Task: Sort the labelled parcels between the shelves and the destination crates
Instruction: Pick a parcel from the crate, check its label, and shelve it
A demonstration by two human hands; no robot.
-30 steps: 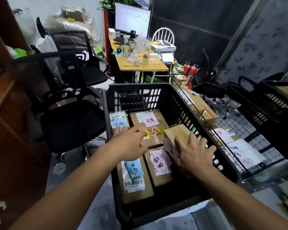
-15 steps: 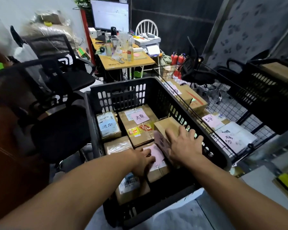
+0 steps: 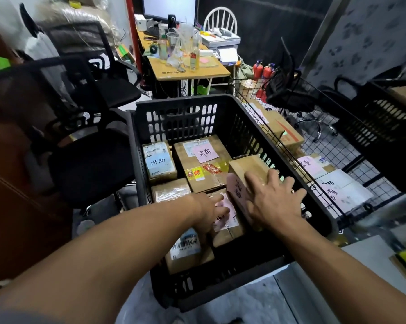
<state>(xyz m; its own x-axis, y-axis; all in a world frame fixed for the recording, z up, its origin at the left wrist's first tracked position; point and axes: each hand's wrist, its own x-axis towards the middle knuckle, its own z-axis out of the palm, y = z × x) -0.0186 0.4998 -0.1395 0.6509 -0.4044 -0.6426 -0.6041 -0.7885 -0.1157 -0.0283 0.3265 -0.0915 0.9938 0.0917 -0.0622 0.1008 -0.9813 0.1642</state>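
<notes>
- The tilted parcel stands on edge inside the black crate, leaning against its right wall, with its pink label facing the middle of the crate.
- The right hand lies on this parcel with its fingers spread wide and fairly straight over the upper face. It rests or presses there rather than closing round the parcel.
- The step looks like settling this parcel into the crate. It would go best lowered label side up, so the destination can be read from above.
- The left hand reaches down to the flat parcel just beside it, fingertips on that parcel's pink label. Its fingers are bent and blurred, so I cannot tell whether they grip or only touch.
- That flat parcel sits where the tilted one would drop. Sliding it toward the barcode parcel at the near wall should open a gap.
- The floor of the crate is nearly covered: the blue-label parcel sits at the back left and the large parcel at the back centre. Laying the tilted one on top may be simpler than forcing it between them.
- Compare labels before letting go. The handwriting on the tilted parcel is too skewed to read here.
- A wire shelf with more labelled parcels sits to the right of the crate, and a second crate stands beyond it.
</notes>
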